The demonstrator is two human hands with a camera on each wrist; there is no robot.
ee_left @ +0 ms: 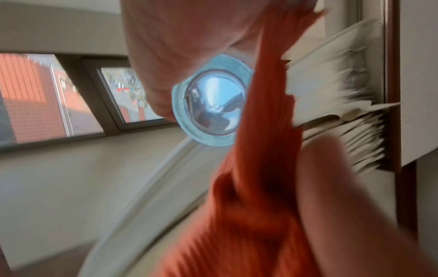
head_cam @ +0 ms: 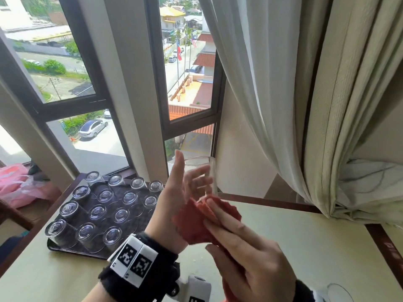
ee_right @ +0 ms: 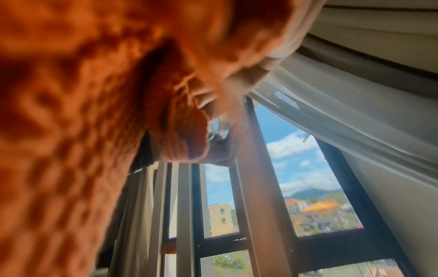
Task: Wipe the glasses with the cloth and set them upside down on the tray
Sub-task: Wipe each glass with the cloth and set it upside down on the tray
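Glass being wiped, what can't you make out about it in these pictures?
Bottom of the glass: head view, hidden behind the cloth and right hand.
Its sides: left wrist view, motion blur; only the base shows.
Right wrist view: the blurred cloth covers nearly all of it.
A second glass: head view, cut off by the lower edge.

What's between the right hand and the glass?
The cloth. The head view shows the right hand pressing it to the glass.

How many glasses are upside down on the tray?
14 glasses on the tray: rows of four, four, three and three, back to front. The left hand covers the front rows' right ends, so more may be hidden.
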